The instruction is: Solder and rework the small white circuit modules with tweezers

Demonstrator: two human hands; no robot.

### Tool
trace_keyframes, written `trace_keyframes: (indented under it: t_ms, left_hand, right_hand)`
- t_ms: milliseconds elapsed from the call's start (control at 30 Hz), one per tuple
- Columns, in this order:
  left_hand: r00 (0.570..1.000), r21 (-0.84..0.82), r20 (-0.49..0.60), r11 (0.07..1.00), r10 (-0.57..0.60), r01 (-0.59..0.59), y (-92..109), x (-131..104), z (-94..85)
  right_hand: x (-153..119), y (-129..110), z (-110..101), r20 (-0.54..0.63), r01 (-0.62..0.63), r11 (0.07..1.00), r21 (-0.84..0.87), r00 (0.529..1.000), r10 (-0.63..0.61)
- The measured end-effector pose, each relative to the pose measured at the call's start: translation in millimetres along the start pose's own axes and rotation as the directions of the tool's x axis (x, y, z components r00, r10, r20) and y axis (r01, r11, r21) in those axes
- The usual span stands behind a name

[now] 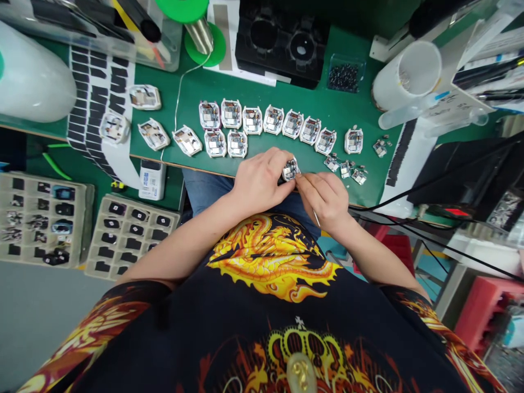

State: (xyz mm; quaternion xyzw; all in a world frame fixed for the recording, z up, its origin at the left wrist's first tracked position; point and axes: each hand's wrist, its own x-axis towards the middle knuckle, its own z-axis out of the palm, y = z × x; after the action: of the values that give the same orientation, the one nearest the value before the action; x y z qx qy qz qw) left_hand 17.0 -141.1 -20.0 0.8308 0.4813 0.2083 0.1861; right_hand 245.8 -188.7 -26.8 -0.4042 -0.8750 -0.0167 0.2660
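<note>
My left hand [262,180] grips a small white watch case [290,170] at the front edge of the green table, its thumb and fingers on the case's left side. Circuit parts show inside that case. My right hand [323,197] is closed round a thin light tool [316,218], with its fingertips against the case's right side. The tool's tip is hidden at the case. Behind my hands, several similar open cases [273,119] stand in a curved row. Loose circuit boards [345,169] lie just right of the held case, near my right hand.
A clear box of small dark screws [345,75] sits behind the row, beside a black fixture [282,43]. A solder spool [200,37] stands at the back. Left are compartment trays [135,234] and a strip sheet [98,109]; right are a white cup [409,71] and black cables [397,197].
</note>
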Motion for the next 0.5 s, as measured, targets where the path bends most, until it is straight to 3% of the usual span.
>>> trace_keyframes:
  t_ms: [267,500]
  left_hand:
    - [1.000,0.024,0.027,1.000,-0.015,0.014,2.8,-0.9,-2.1]
    - [0.999,0.050,0.038,0.998,-0.025,0.023,3.9,-0.8,-2.9]
  right_hand:
    - [-3.0,4.5,-0.9,0.009,0.068,0.996,-0.056,0.998,-0.068]
    - [-3.0,8.6,-1.7,0.037,0.074,0.997,-0.003,0.997,-0.074]
